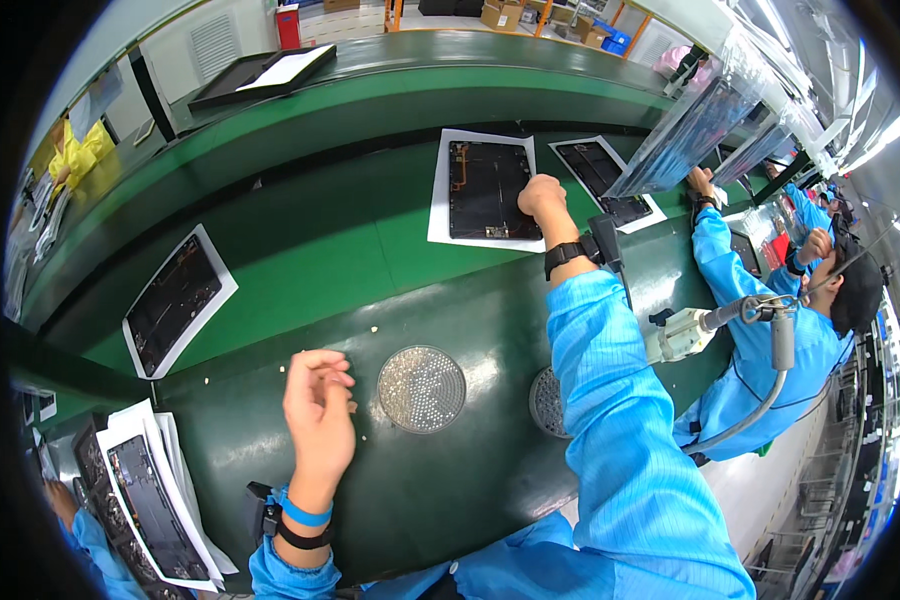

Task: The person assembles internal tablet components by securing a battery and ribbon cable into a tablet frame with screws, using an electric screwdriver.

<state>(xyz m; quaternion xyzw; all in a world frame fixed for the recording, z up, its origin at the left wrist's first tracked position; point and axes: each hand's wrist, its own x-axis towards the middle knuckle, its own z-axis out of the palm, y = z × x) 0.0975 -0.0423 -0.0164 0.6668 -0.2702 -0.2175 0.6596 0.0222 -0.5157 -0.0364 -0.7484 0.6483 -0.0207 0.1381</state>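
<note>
My right hand [543, 196] reaches far forward with its fingers closed at the right edge of a dark, flat tablet-like panel [490, 195]. Anything between those fingertips is hidden. The panel lies on white paper and carries an orange ribbon cable and small parts on its inner face. Over the near part of the table, my left hand [320, 410] is loosely curled with its fingers apart, and no held thing shows. Just right of it sits a round clear dish [422, 390] with many small pale pieces in rows. Several tiny pale bits lie scattered near that hand.
A second round dish [547, 402] is partly behind my right sleeve. More panels on paper lie at the left [175, 300], lower left [160, 510] and far right [600, 180]. A jointed arm [710, 325] stands at right, beside a co-worker [770, 340]. Plastic sheets [685, 130] hang above.
</note>
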